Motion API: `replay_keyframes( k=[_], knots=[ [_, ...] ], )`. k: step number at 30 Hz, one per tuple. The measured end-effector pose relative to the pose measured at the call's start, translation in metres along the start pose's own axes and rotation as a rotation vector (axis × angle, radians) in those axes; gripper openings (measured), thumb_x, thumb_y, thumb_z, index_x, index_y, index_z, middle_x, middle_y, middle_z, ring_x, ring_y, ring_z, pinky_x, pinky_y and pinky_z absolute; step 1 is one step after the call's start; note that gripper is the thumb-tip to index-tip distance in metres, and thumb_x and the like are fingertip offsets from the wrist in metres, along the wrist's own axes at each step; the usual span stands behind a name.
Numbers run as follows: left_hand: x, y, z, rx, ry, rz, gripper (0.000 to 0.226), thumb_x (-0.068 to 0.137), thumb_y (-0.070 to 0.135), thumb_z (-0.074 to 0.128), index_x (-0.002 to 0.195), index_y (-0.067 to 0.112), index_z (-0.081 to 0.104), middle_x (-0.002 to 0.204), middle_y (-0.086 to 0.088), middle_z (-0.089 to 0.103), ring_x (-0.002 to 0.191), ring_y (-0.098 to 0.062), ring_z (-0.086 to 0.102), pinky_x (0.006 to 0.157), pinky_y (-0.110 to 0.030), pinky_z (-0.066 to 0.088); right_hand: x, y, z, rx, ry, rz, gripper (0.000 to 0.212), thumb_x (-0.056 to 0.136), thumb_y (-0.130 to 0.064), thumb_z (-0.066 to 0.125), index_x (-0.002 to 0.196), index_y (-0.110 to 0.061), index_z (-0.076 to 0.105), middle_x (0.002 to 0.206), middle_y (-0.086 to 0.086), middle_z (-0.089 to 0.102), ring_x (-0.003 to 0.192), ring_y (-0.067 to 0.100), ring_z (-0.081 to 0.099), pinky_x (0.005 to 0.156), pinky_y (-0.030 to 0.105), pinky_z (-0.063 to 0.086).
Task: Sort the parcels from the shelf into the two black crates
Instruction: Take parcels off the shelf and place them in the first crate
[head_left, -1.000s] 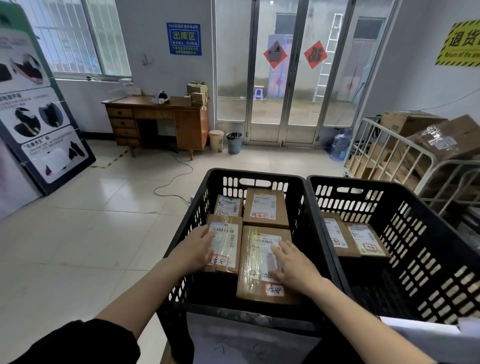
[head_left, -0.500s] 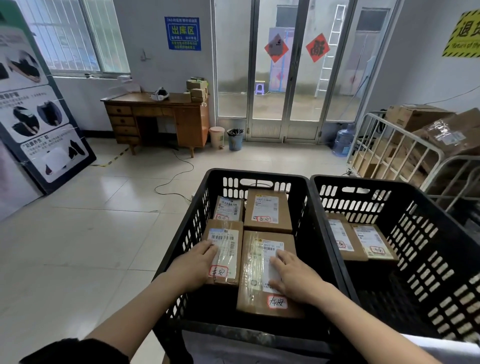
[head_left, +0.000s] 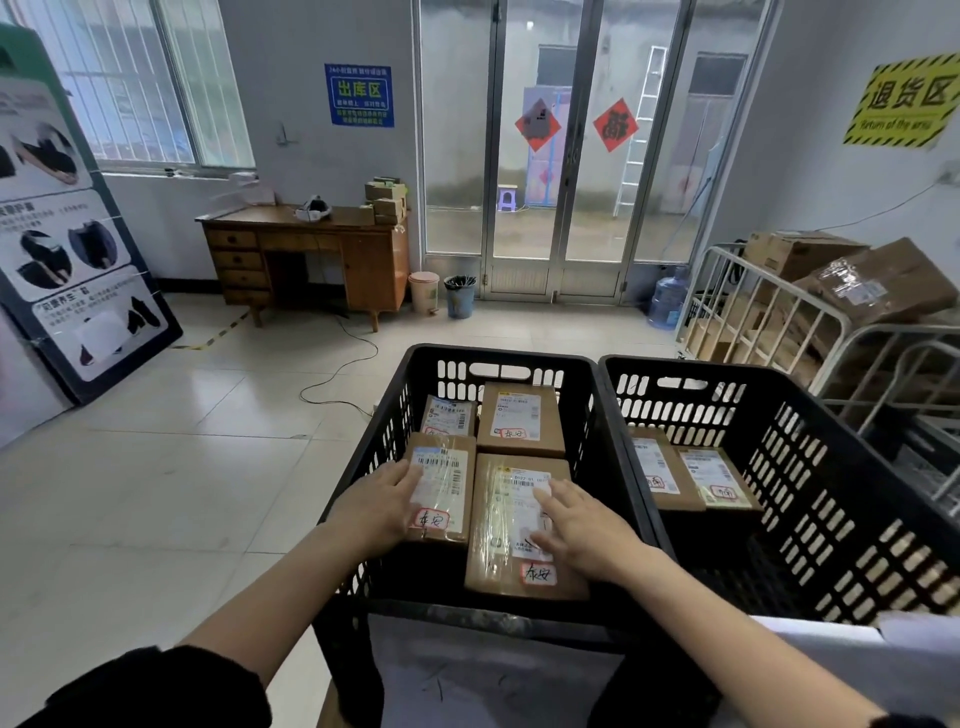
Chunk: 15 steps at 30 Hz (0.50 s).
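Observation:
Two black crates stand side by side in front of me. The left crate (head_left: 498, 356) holds several brown parcels with white labels. My left hand (head_left: 378, 506) rests with straight fingers on the left side of the front-left parcel (head_left: 451, 480). My right hand (head_left: 584, 527) lies flat on the label of the larger front-right parcel (head_left: 501, 545). Behind them lie a small parcel (head_left: 450, 415) and a bigger one (head_left: 521, 422). The right crate (head_left: 701, 368) holds two parcels (head_left: 655, 467) (head_left: 719, 478) at its left side.
A metal cage trolley (head_left: 769, 291) with cardboard boxes stands right of the crates. Farther off are a wooden desk (head_left: 311, 254), two bins (head_left: 460, 296), a water bottle (head_left: 667, 299) and a cable (head_left: 337, 374) on the tiled floor. A poster board (head_left: 67, 249) leans at left.
Both hands stay on the same two front parcels in the left crate. The view has shifted slightly; no parcel has visibly moved.

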<state>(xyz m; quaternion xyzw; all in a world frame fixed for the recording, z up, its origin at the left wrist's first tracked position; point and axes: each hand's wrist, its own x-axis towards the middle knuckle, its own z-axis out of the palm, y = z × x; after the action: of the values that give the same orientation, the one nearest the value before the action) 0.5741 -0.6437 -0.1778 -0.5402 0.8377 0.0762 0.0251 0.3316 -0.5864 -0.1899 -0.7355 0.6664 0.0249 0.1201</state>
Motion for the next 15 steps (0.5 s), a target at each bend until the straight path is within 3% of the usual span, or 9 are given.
replay_keyframes(
  k=[6, 15],
  knots=[
    [-0.022, 0.011, -0.007, 0.023, 0.027, 0.007, 0.063, 0.099, 0.041, 0.031, 0.150, 0.015, 0.004, 0.159, -0.002, 0.006, 0.146, -0.018, 0.004, 0.119, -0.032, 0.009, -0.024, -0.007, -0.006, 0.008, 0.049, -0.003, 0.069, 0.094, -0.047, 0.041, 0.149, -0.017, 0.014, 0.158, 0.003, 0.010, 0.145, 0.019, 0.007, 0.119, 0.034, 0.010],
    [-0.063, 0.028, -0.015, -0.020, 0.170, 0.019, 0.063, 0.095, 0.041, 0.042, 0.147, 0.015, 0.020, 0.145, -0.004, 0.038, 0.133, -0.019, 0.033, 0.109, -0.030, 0.032, -0.075, -0.020, -0.021, 0.047, 0.159, 0.009, 0.059, 0.094, -0.040, 0.046, 0.145, -0.016, 0.027, 0.150, 0.003, 0.031, 0.139, 0.019, 0.028, 0.113, 0.032, 0.024]
  ],
)
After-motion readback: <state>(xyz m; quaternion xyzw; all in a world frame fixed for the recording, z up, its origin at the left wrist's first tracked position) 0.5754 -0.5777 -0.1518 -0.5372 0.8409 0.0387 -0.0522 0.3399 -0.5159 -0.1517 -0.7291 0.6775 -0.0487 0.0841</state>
